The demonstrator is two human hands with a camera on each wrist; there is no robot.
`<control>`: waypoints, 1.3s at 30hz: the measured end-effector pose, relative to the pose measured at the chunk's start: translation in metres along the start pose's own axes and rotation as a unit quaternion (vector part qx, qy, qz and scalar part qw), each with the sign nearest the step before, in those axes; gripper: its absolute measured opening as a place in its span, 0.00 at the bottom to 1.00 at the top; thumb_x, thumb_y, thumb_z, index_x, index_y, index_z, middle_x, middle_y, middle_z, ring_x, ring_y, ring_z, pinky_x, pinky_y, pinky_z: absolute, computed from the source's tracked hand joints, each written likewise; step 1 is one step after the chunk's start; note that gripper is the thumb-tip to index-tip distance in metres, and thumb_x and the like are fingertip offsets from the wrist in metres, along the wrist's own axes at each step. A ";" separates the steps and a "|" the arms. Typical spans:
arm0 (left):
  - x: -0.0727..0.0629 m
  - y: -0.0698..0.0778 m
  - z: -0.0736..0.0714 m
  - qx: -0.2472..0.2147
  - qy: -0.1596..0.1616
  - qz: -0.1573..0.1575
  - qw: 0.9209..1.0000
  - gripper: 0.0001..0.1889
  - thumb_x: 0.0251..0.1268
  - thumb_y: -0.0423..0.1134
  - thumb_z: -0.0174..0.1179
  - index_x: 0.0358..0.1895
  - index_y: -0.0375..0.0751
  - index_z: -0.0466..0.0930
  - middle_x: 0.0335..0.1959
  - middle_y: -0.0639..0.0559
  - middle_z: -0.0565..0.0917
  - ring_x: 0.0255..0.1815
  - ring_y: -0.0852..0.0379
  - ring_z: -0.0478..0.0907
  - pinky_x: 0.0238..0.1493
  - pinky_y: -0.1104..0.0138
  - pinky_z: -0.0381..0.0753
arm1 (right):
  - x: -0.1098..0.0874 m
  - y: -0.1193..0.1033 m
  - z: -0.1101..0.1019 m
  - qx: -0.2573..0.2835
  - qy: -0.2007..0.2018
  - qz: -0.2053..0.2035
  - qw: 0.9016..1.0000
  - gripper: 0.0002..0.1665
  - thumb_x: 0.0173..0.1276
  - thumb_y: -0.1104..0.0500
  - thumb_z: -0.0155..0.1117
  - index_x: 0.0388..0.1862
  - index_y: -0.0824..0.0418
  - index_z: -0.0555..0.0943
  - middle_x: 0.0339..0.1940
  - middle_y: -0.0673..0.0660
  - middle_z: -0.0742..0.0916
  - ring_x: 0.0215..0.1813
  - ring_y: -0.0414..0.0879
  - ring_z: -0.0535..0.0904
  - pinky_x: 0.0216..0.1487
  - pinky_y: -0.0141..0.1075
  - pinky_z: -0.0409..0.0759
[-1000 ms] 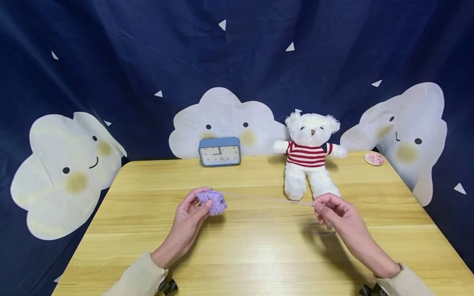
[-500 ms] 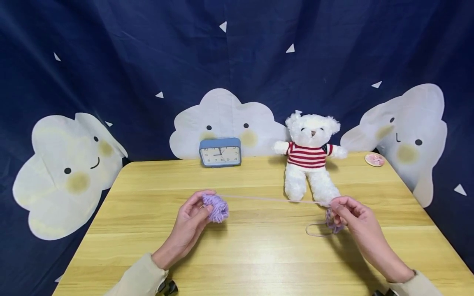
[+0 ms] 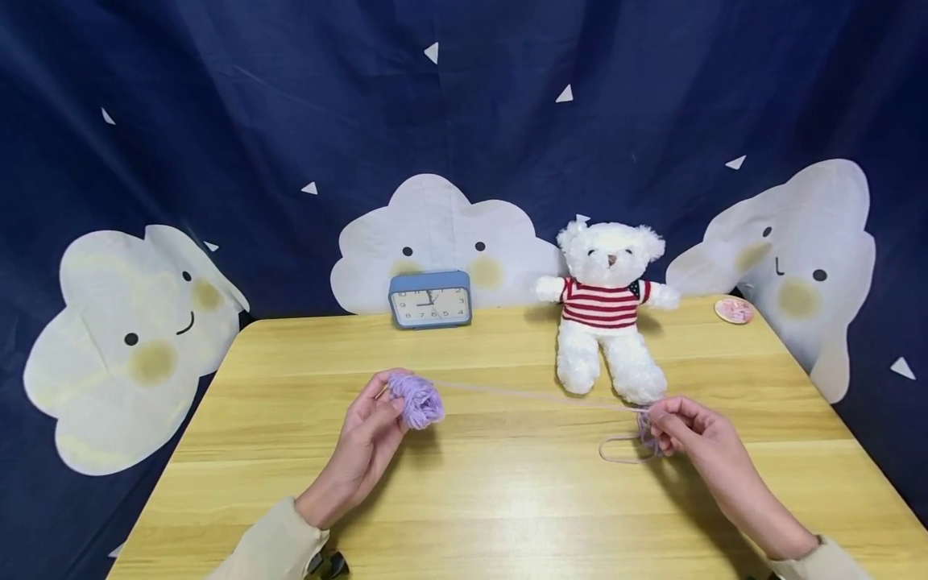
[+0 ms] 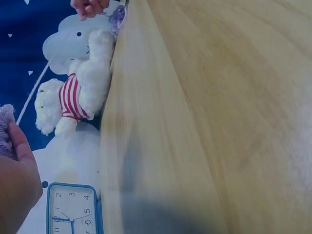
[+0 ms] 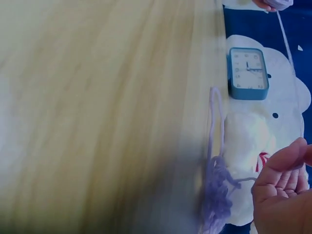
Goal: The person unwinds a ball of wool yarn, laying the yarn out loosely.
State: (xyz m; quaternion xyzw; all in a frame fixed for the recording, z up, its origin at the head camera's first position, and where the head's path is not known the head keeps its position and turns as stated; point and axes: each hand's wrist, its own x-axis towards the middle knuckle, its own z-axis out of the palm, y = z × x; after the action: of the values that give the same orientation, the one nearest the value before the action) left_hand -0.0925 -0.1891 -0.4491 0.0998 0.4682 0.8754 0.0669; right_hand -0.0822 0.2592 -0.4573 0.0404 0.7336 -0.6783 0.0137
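Head view first. Got a lilac yarn bundle (image 3: 418,400) in the left hand (image 3: 365,439), gripped between thumb and curled fingers, up off the wooden table (image 3: 500,499). Pinching a single strand (image 3: 532,394) with thumb and fingertips of the right hand (image 3: 702,443), and with hardly any sag across the gap. To do this well, draw sideways in smooth, even pulls, and loosen the left grip a touch instead of squashing the coils. Avoid hard tugs, at the risk of cinching a knot. Also mind the loose tangle (image 3: 645,427) under the right fingertips, just by the foot of the teddy bear (image 3: 600,306). Looks soft, btw: a stubby roll with wraps showing at the end.

Left wrist view next. Shows only a fuzzy slice of bundle at the frame's edge, with the strand slanting up toward the other hand. Check here for a clean run, not rubbing over a fingertip.

Right wrist view last. Can't tell the exact pinch from this angle, thumb over half-curled fingers. See the tangle better: crinkly, violet, a bit blurred, with one long loop (image 5: 223,119) reaching toward the alarm clock (image 5: 248,73). Would keep that loop spread out to dodge snags.
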 end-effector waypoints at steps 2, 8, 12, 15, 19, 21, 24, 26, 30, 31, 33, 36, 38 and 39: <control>0.000 0.001 0.001 -0.005 -0.002 -0.007 1.000 0.23 0.80 0.21 0.50 0.74 0.34 0.69 0.63 0.46 0.78 0.60 0.56 0.78 0.65 0.67 0.83 | 0.000 0.001 -0.002 -0.018 0.000 0.008 1.000 0.09 0.83 0.65 0.64 0.47 0.73 0.84 0.32 0.52 0.86 0.32 0.42 0.79 0.32 0.32 0.83; 0.001 0.003 0.002 -0.013 -0.016 -0.011 1.000 0.25 0.76 0.19 0.47 0.74 0.31 0.71 0.63 0.43 0.76 0.60 0.55 0.79 0.66 0.67 0.82 | -0.002 0.004 -0.009 -0.073 -0.003 0.035 0.997 0.11 0.85 0.61 0.64 0.48 0.71 0.83 0.33 0.51 0.86 0.32 0.43 0.79 0.34 0.32 0.83; 0.002 0.002 0.001 -0.023 -0.030 -0.001 0.999 0.23 0.73 0.18 0.44 0.67 0.31 0.73 0.62 0.43 0.75 0.59 0.55 0.78 0.67 0.66 0.81 | -0.003 0.007 -0.012 -0.089 -0.006 0.049 0.995 0.12 0.85 0.60 0.63 0.49 0.71 0.83 0.34 0.51 0.86 0.33 0.43 0.79 0.35 0.33 0.84; 0.002 0.001 0.002 -0.016 -0.027 0.000 1.000 0.21 0.75 0.18 0.45 0.66 0.33 0.71 0.61 0.45 0.75 0.59 0.56 0.77 0.68 0.66 0.80 | -0.004 0.008 -0.015 -0.097 -0.008 0.053 0.994 0.12 0.86 0.60 0.63 0.49 0.71 0.83 0.34 0.51 0.86 0.33 0.42 0.79 0.35 0.33 0.85; 0.001 0.000 0.004 0.020 0.007 -0.007 1.000 0.18 0.79 0.21 0.50 0.66 0.33 0.71 0.60 0.46 0.78 0.59 0.57 0.80 0.69 0.65 0.81 | -0.003 0.009 -0.020 -0.105 -0.011 0.054 0.993 0.13 0.86 0.60 0.62 0.49 0.72 0.83 0.35 0.51 0.87 0.34 0.42 0.80 0.36 0.33 0.85; 0.000 0.000 0.006 0.050 0.028 -0.008 0.998 0.17 0.80 0.22 0.54 0.66 0.33 0.71 0.59 0.46 0.80 0.57 0.57 0.82 0.67 0.65 0.83 | -0.002 0.009 -0.023 -0.108 -0.012 0.056 0.992 0.13 0.86 0.60 0.62 0.50 0.72 0.83 0.36 0.51 0.87 0.34 0.42 0.80 0.36 0.33 0.85; 0.000 0.000 0.007 0.087 0.056 -0.005 0.995 0.17 0.79 0.23 0.57 0.66 0.34 0.72 0.57 0.47 0.84 0.55 0.58 0.83 0.63 0.65 0.85 | -0.002 0.009 -0.026 -0.116 -0.014 0.061 0.991 0.14 0.87 0.59 0.61 0.50 0.72 0.82 0.37 0.52 0.86 0.34 0.43 0.80 0.36 0.34 0.85; 0.000 0.000 0.008 0.095 0.072 -0.002 0.993 0.18 0.79 0.24 0.58 0.67 0.34 0.72 0.57 0.47 0.85 0.55 0.58 0.84 0.63 0.66 0.85 | -0.002 0.010 -0.028 -0.127 -0.017 0.066 0.990 0.14 0.87 0.58 0.61 0.50 0.71 0.82 0.37 0.52 0.86 0.34 0.43 0.80 0.36 0.33 0.85; 0.001 0.002 0.008 0.089 0.100 0.000 0.991 0.21 0.80 0.23 0.57 0.71 0.35 0.71 0.60 0.46 0.85 0.56 0.58 0.84 0.64 0.65 0.85 | -0.004 0.012 -0.030 -0.148 -0.033 0.077 0.985 0.13 0.86 0.59 0.61 0.48 0.71 0.82 0.36 0.52 0.86 0.34 0.43 0.80 0.35 0.34 0.84; 0.002 0.003 0.008 0.087 0.105 0.000 0.991 0.22 0.80 0.23 0.57 0.72 0.35 0.71 0.61 0.45 0.85 0.56 0.57 0.84 0.64 0.65 0.85 | -0.005 0.012 -0.031 -0.152 -0.039 0.079 0.984 0.13 0.86 0.59 0.61 0.48 0.71 0.82 0.36 0.53 0.86 0.34 0.43 0.80 0.35 0.34 0.84; 0.002 0.004 0.008 0.080 0.109 0.002 0.991 0.23 0.79 0.22 0.55 0.73 0.35 0.69 0.62 0.44 0.83 0.57 0.56 0.84 0.64 0.65 0.85 | -0.005 0.013 -0.032 -0.154 -0.048 0.082 0.983 0.13 0.86 0.59 0.62 0.47 0.70 0.83 0.36 0.53 0.87 0.34 0.43 0.80 0.35 0.34 0.84; 0.003 0.005 0.007 0.066 0.106 0.006 0.992 0.28 0.78 0.21 0.53 0.78 0.36 0.66 0.65 0.42 0.80 0.59 0.54 0.83 0.62 0.65 0.86 | -0.006 0.014 -0.036 -0.156 -0.053 0.085 0.983 0.12 0.86 0.60 0.61 0.48 0.70 0.83 0.36 0.53 0.87 0.35 0.44 0.80 0.35 0.34 0.84; 0.004 0.005 0.007 0.057 0.098 0.007 0.994 0.32 0.78 0.20 0.52 0.82 0.38 0.63 0.66 0.41 0.78 0.59 0.53 0.83 0.61 0.65 0.86 | -0.006 0.014 -0.039 -0.158 -0.049 0.086 0.982 0.12 0.86 0.60 0.60 0.49 0.70 0.82 0.37 0.53 0.86 0.35 0.44 0.80 0.36 0.34 0.84; 0.004 0.005 0.006 0.054 0.094 0.007 0.994 0.34 0.77 0.20 0.52 0.83 0.39 0.61 0.66 0.41 0.78 0.59 0.53 0.82 0.60 0.65 0.87 | -0.006 0.014 -0.041 -0.160 -0.046 0.086 0.982 0.12 0.86 0.59 0.60 0.49 0.70 0.82 0.37 0.52 0.86 0.36 0.43 0.80 0.36 0.34 0.84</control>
State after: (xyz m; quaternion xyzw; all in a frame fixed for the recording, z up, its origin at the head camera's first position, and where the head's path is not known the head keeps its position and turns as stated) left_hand -0.0949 -0.1863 -0.4407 0.0232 0.5187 0.8546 0.0111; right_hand -0.0734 0.3008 -0.4675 0.0694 0.8253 -0.5493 0.1114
